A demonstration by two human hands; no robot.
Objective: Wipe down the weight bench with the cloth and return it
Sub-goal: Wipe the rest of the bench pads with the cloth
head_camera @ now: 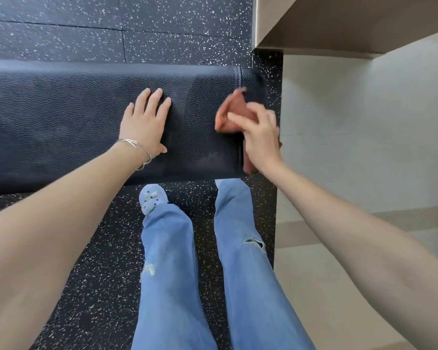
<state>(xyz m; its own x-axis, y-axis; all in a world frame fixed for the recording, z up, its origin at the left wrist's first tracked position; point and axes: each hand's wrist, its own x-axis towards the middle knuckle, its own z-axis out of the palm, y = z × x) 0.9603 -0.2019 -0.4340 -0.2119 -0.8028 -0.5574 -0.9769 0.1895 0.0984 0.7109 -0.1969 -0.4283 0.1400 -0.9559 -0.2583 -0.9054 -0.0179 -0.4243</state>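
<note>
The black padded weight bench point(61, 117) runs across the view from the left edge to its rounded right end. My left hand point(144, 122) lies flat and open on the pad, fingers spread, with thin bangles on the wrist. My right hand point(259, 136) is at the bench's right end, shut on a rust-orange cloth point(234, 112). The cloth is blurred; part of it sticks up past my fingers and part hangs below my palm at the pad's end.
Speckled black rubber floor point(86, 248) lies around the bench. A pale wall and a beige ledge point(364, 34) stand just right of the bench end. My legs in blue jeans point(170, 261) and a blue shoe point(151, 198) are at the bench's near side.
</note>
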